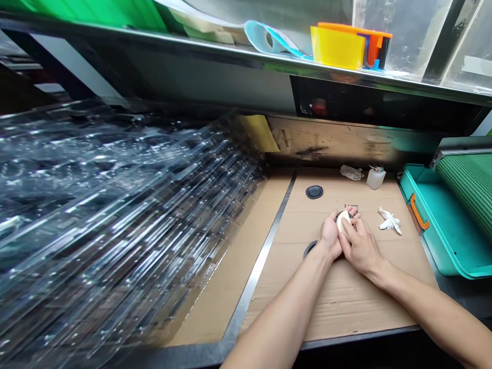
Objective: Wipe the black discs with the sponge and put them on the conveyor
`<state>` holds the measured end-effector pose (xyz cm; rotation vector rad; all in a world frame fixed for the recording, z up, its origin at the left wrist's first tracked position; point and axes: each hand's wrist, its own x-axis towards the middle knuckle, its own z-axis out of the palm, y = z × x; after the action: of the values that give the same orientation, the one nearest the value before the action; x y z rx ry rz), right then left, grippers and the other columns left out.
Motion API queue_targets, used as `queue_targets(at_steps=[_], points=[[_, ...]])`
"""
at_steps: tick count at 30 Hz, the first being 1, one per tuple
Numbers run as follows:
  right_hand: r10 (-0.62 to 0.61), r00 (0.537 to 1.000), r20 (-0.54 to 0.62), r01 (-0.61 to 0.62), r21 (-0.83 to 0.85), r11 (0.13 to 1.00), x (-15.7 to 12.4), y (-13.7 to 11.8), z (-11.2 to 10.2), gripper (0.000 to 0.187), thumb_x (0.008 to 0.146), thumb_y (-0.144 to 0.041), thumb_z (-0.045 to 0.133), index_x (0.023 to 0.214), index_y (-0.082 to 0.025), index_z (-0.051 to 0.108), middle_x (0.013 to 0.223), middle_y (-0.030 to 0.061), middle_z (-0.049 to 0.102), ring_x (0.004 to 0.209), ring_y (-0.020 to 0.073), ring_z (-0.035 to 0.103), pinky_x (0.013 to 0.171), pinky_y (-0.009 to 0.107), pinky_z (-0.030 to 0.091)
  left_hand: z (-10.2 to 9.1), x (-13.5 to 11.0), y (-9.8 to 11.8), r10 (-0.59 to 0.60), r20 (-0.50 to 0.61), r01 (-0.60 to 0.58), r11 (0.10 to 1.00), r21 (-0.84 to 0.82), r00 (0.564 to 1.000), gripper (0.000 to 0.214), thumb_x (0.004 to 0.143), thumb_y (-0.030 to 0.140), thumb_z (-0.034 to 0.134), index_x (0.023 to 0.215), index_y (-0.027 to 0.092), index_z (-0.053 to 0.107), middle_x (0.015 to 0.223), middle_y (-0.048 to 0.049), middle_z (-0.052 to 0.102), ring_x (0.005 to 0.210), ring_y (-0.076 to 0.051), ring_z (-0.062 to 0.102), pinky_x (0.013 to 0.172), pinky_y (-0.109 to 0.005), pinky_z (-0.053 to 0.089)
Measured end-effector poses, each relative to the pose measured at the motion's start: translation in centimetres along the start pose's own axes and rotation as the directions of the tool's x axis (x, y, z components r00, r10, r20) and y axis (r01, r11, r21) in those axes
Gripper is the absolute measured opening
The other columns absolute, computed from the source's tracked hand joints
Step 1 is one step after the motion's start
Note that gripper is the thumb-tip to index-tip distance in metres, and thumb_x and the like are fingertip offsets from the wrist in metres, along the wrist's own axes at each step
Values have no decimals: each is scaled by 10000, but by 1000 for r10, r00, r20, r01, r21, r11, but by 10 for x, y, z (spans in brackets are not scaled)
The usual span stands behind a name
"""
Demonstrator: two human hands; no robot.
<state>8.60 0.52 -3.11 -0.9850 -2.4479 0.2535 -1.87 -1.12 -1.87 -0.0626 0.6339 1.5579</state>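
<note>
Above the cardboard sheet (369,307), my left hand (329,234) is palm up, cupped under a dark round piece (339,213) that is mostly covered. My right hand (362,247) grips a cream oval pad (343,220), its fingers pressing it against the dark piece. Whether the pad is sponge or cloth cannot be made out. One flat black disc (314,192) lies on the cardboard beyond my hands. Another black disc (309,248) is partly hidden behind my left forearm. To the right of my hands lies a crumpled white cloth (389,222).
Stacked clear plastic trays (115,220) fill the left side. A small translucent bottle (375,178) and a clear plastic bag (350,172) are at the back. At right are a teal bin (432,225) and green conveyor belt (471,177). A shelf above holds a yellow container (338,48).
</note>
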Motion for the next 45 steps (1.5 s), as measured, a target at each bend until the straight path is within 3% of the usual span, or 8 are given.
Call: queue_targets(at_steps=[4, 9, 21, 25, 34, 38, 43, 45], points=[[95, 995, -15, -94, 10, 995, -1, 6, -3, 459, 991, -336, 482, 1399, -162, 600, 1160, 162, 605, 1091, 285, 573, 950, 420, 525, 1, 0, -1, -9, 25, 9, 1000, 21, 1000, 416, 1045, 358, 350, 1177, 105, 653, 1081, -159, 747, 1015, -255, 728, 953, -376, 580], [-55, 998, -17, 57, 94, 994, 1, 0, 1, 460, 996, -336, 484, 1414, -170, 581, 1247, 162, 581, 1139, 265, 555, 966, 383, 521, 0, -1, 10, 10, -5, -10, 999, 31, 1000, 401, 1046, 358, 360, 1202, 109, 633, 1097, -128, 751, 946, -247, 738, 931, -403, 590], [167, 986, -23, -165, 50, 985, 6, -1, -3, 446, 996, -347, 468, 1391, -183, 593, 1178, 157, 565, 1070, 274, 570, 928, 396, 511, 0, -3, 1, -39, 87, 33, 997, 66, 995, 443, 1051, 367, 355, 1256, 95, 638, 1155, -163, 733, 1054, -247, 718, 993, -377, 563], [70, 997, -28, -67, 95, 993, 7, 0, -2, 458, 986, -344, 484, 1404, -186, 584, 1178, 158, 572, 1088, 270, 566, 949, 394, 508, -3, 0, 4, -2, 110, -2, 999, 38, 994, 408, 1050, 359, 367, 1278, 137, 622, 1176, -138, 727, 1040, -236, 722, 983, -393, 572], [99, 995, -26, -98, 46, 994, 7, 4, -3, 475, 982, -352, 505, 1418, -180, 579, 1224, 166, 585, 1116, 272, 573, 944, 370, 498, 1, -3, 5, -26, 92, 16, 994, 110, 995, 419, 1057, 343, 356, 1195, 89, 660, 1125, -162, 741, 1033, -248, 723, 947, -368, 585], [251, 968, 6, -250, -54, 967, 17, 17, -15, 397, 1011, -358, 492, 1343, -188, 629, 1171, 144, 618, 1091, 248, 587, 973, 349, 455, -2, 0, 19, 13, 51, -22, 983, 183, 999, 369, 1053, 331, 391, 1154, 105, 664, 1111, -166, 744, 1007, -252, 727, 850, -360, 612], [104, 980, 172, -91, -82, 992, 11, 16, -32, 291, 1010, -394, 523, 1138, -210, 709, 1141, 96, 657, 1066, 226, 579, 948, 312, 428, -10, -1, 51, 108, -3, -107, 985, 133, 994, 386, 1060, 382, 346, 1187, 117, 596, 1307, -210, 662, 1104, -285, 708, 754, -348, 616], [94, 986, 135, -72, -165, 984, 9, 20, -43, 334, 1041, -424, 454, 1070, -226, 721, 1136, 86, 668, 1067, 231, 569, 954, 331, 411, -9, -5, 57, 84, 21, -86, 994, 74, 996, 403, 1059, 398, 325, 1213, 119, 570, 1357, -235, 625, 1146, -308, 691, 729, -350, 613]])
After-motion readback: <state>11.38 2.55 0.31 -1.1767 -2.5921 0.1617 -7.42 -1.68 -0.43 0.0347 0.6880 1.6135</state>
